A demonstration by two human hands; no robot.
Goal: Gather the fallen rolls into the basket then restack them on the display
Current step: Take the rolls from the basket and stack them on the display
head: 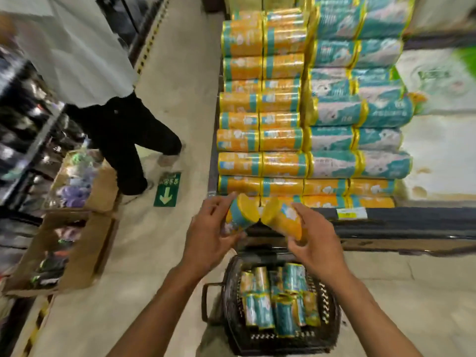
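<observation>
Two orange rolls (282,219), smooth cylinders in glossy plastic wrap with teal bands, are held at the centre, meeting end to end in a V shape. The left hand (206,238) curls its fingers around the roll on the 9 o'clock side, and the right hand (318,243) grasps the one on the 3 o'clock side. At 6 o'clock, on the floor, a dark woven basket (328,313) contains teal rolls (260,313) lying close together. At 12 o'clock the display (412,222) carries neat rows of shiny cylinders.
</observation>
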